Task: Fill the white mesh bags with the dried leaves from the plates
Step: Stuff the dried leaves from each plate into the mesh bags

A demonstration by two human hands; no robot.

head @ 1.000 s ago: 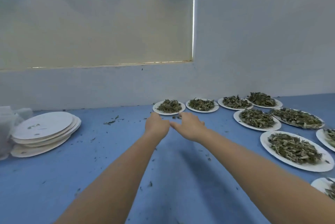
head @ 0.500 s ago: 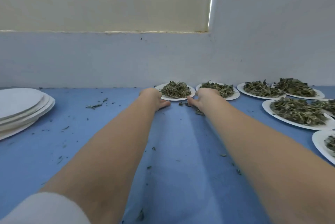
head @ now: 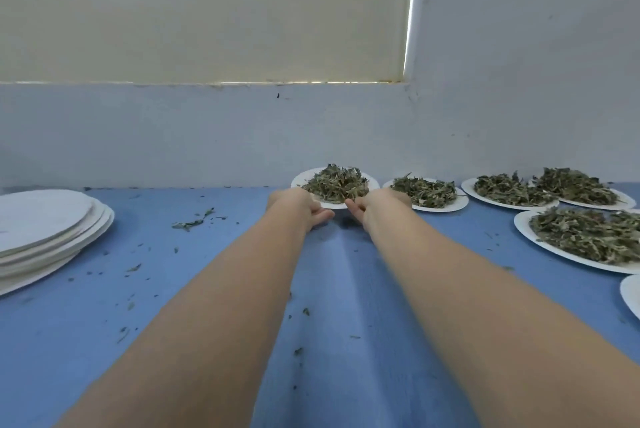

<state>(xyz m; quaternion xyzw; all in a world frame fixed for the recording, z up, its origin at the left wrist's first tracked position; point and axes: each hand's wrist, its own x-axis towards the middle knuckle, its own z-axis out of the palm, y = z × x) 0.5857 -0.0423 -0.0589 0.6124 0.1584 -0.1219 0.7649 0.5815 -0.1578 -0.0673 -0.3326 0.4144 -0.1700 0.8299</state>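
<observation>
A white paper plate [head: 300,179] heaped with dried green leaves [head: 337,181] is at the far middle of the blue table [head: 207,289], close to the wall. Both my arms reach out to it. My left hand [head: 298,209] grips the plate's near left rim with fingers curled under it. My right hand [head: 377,207] grips the near right rim the same way. The plate looks slightly raised, with a shadow under its near edge. No white mesh bag is in view.
Several more plates of dried leaves [head: 427,192] [head: 585,237] line the table to the right. A stack of empty white plates [head: 45,230] lies at the left. Loose leaf crumbs [head: 192,221] are scattered over the table. The wall [head: 207,136] rises directly behind.
Both hands reached forward from the table's middle to the leftmost leaf plate and closed on its near rim. The view dropped lower and moved closer to the table.
</observation>
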